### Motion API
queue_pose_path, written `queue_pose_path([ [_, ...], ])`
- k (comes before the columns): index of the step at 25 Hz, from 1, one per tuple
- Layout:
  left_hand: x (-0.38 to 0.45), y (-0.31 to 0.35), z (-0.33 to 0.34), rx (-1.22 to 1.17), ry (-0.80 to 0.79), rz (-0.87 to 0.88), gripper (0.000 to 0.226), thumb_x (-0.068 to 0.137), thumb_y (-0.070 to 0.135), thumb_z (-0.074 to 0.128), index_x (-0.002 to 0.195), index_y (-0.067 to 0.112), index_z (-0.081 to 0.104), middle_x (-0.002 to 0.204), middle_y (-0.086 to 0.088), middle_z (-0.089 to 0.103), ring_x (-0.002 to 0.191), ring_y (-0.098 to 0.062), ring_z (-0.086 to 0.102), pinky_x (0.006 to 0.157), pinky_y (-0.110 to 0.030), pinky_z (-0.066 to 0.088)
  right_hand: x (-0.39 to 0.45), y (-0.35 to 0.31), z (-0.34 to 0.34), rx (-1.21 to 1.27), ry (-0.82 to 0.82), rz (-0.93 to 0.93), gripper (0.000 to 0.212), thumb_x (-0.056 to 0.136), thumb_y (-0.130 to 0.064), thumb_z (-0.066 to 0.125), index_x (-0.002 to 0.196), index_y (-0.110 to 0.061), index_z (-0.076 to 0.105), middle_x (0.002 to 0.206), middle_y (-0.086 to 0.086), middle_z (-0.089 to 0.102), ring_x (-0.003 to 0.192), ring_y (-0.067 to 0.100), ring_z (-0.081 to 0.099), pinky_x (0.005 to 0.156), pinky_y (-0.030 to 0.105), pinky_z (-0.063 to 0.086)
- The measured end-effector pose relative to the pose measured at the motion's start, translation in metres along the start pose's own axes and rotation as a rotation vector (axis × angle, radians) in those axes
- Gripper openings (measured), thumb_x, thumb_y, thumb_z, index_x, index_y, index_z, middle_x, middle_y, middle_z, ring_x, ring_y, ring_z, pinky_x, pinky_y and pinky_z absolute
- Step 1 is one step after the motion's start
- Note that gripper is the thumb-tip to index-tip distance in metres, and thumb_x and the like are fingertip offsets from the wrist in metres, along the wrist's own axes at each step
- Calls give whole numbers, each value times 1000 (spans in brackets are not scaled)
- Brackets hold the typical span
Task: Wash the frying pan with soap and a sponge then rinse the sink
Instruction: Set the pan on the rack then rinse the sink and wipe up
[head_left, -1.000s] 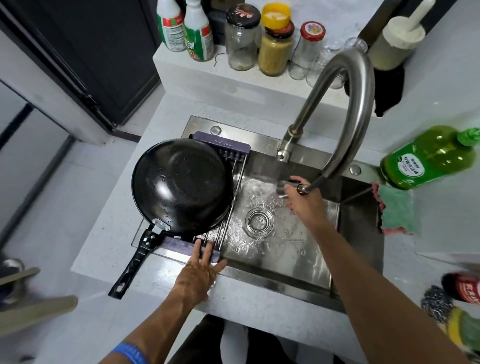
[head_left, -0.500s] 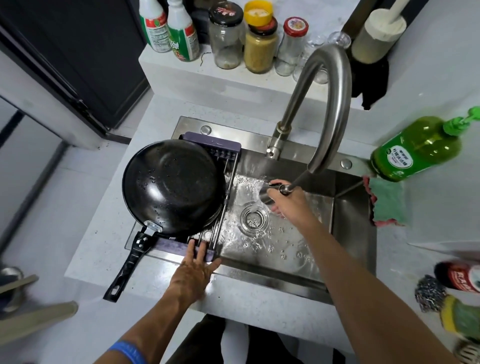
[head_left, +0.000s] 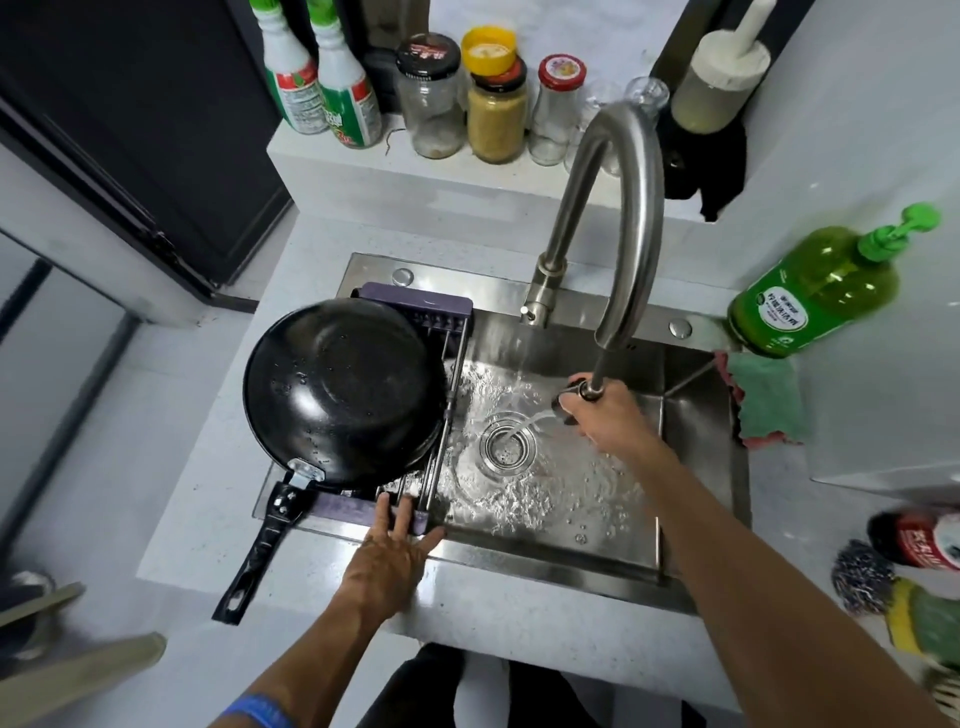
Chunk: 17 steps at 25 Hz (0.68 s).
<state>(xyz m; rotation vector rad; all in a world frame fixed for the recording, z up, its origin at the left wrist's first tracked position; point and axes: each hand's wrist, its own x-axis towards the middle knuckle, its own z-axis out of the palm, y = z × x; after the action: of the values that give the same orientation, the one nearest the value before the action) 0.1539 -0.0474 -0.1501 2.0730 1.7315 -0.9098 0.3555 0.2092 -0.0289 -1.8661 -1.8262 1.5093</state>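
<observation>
step: rinse phase, judging by layout. pan looks washed and is parked; water is going on the basin only.
pan: black round frying pan (head_left: 343, 389) with a long black handle sits upside down on the purple-framed wire drain rack (head_left: 441, 457) across the left side of the sink. droplets show on its underside. handle sticks out over the front counter edge toward the person. inverted likely so it drains and stays out of the spray.
right hand: right hand (head_left: 605, 415) has its fingers wrapped round the pull-out spray head (head_left: 574, 395), which hangs on its hose from the curved brushed-steel faucet (head_left: 628, 218). head is tilted left so the stream lands at the round steel drain (head_left: 508, 444).
sink: stainless steel sink (head_left: 691, 467), floor wet and beaded around the drain. far right section looks drier, probably still to do.
left hand: left hand (head_left: 387, 564) lies flat, fingers straight and slightly spread, fingertips on the front bar of the rack, palm on the sink's front lip. reads as a brace, keeps the rack and pan from shifting.
soap: green pump bottle of dish soap (head_left: 815, 291) on the right counter, well apart from both hands.
cloth: green and pink cloth (head_left: 769, 405) draped over the right sink rim, untouched.
risk: spray angled toward the rack could splash the pan again.
</observation>
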Motion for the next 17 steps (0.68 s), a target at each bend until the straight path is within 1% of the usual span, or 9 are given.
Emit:
queue_pose_path([
  [2, 4, -1, 2, -45, -55, -39, 70, 97, 12, 30, 152, 22, -13, 161, -20, 7, 136, -64, -13, 110, -71, 4, -5, -1, -8, -102, -52, 27, 11, 94, -30, 65, 97, -21, 70, 76, 2, 72, 67, 17, 67, 57, 33, 50],
  [5, 2, 2, -5, -104, -55, -55, 69, 98, 17, 32, 152, 23, -12, 162, -17, 5, 136, -64, -14, 108, -73, 0, -24, -7, -2, -110, -261, 14, 8, 98, -25, 61, 102, -32, 62, 72, -3, 69, 60, 12, 64, 50, 21, 48],
  [6, 0, 2, -8, -73, -54, -39, 68, 99, 18, 31, 153, 22, -9, 162, -18, 5, 137, -62, -13, 107, -73, -5, -23, -3, 1, -105, -246, -3, 7, 97, -24, 62, 100, -30, 64, 75, -1, 71, 62, 12, 64, 53, 22, 50],
  [8, -2, 2, -13, -29, -49, -18, 67, 100, 19, 32, 154, 20, -6, 161, -20, 6, 140, -58, -13, 107, -73, -10, -17, 5, -1, -69, -61, -21, 9, 93, -28, 66, 92, -22, 72, 81, 3, 74, 67, 15, 67, 65, 33, 57],
  [9, -3, 3, -16, -9, -36, -24, 67, 100, 18, 32, 154, 20, -7, 161, -22, 6, 141, -56, -13, 108, -72, -11, -15, 8, -5, -50, 20, -2, 10, 91, -30, 67, 87, -22, 72, 77, 1, 74, 67, 16, 68, 69, 38, 58],
  [10, -4, 3, -20, 12, -30, -24, 68, 100, 17, 33, 154, 20, -7, 160, -23, 7, 142, -54, -13, 108, -72, -10, -14, 9, -8, -48, 28, 20, 12, 90, -31, 68, 83, -22, 70, 72, -1, 72, 64, 15, 67, 65, 37, 58],
  [12, -6, 1, -27, 34, -40, -1, 68, 99, 15, 33, 155, 19, -6, 159, -25, 10, 144, -50, -12, 110, -70, -9, -22, 4, -6, -92, -97, 54, 8, 94, -30, 67, 89, -23, 66, 67, 1, 70, 55, 12, 64, 52, 25, 50],
  [14, -6, 0, -30, 29, -26, -5, 68, 99, 13, 33, 155, 18, -5, 159, -24, 13, 144, -50, -11, 110, -70, -11, -24, 1, -2, -114, -159, 57, 8, 95, -28, 65, 95, -20, 67, 68, 4, 72, 53, 11, 64, 49, 21, 47],
  [17, -7, -1, -31, 34, -1, 10, 70, 99, 14, 36, 155, 16, -7, 160, -22, 15, 144, -52, -8, 108, -72, -13, -18, 3, -10, -57, 3, 50, 10, 94, -27, 66, 88, -19, 69, 77, 4, 73, 62, 15, 66, 55, 27, 48],
])
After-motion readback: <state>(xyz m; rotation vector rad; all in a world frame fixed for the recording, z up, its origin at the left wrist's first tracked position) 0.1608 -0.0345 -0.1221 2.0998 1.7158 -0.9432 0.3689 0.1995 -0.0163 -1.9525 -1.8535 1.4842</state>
